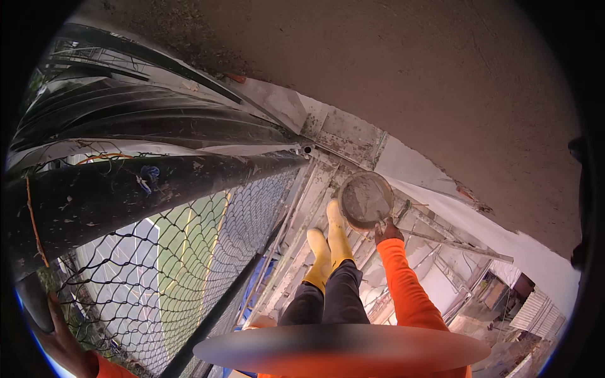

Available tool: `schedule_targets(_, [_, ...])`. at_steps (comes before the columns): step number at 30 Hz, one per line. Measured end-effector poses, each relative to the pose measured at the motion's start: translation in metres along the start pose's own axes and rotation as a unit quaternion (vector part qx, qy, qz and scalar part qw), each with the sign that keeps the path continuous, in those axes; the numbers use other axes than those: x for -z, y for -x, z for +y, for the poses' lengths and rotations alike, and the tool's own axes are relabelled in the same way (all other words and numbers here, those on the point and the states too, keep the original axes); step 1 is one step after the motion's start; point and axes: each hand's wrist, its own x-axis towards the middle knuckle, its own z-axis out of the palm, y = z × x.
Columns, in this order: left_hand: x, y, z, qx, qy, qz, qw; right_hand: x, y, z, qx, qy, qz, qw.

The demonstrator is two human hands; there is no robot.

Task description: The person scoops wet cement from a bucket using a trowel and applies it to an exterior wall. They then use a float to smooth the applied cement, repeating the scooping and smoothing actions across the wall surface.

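My right hand (385, 230), below an orange sleeve, grips the rim of a round pan (365, 200) of grey, mortar-like material. At the lower left, my left hand (66, 343) has its fingers against a dark metal pipe (34, 301) beside a black chain-link fence (132, 271), wrapped round it. My yellow rubber boots (340, 236) stand on narrow, dirty boards and poles to the left of and below the pan.
A thick black beam (113, 192) and dark curved sheeting (126, 120) run along the left, high above a marked green court (183, 239). A rough plastered surface (441, 94) fills the upper right. Loose poles (460, 246) and a corrugated roof (535, 312) lie at the lower right.
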Motion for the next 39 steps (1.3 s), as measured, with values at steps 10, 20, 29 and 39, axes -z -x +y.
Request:
schedule_targets(10, [0.033, -0.008, 0.026, -0.14, -0.053, 0.06, 0.987, 0.25, 0.079, -0.276, 0.303, 0.004, 0.08, 0.95])
schedule_targets(20, [0.037, -0.021, 0.02, -0.118, -0.082, 0.0, 0.99, 0.294, 0.076, -0.62, 0.551, -0.249, -0.248, 0.757])
schedule_targets(29, [0.043, -0.037, 0.006, -0.16, -0.04, -0.039, 0.985, 0.275, 0.032, -0.713, 0.579, -0.313, 0.152, 0.737])
schedule_targets(39, [0.033, -0.011, 0.018, -0.123, -0.074, 0.022, 0.989, 0.149, 0.049, -0.298, 0.224, -0.006, 0.004, 0.975])
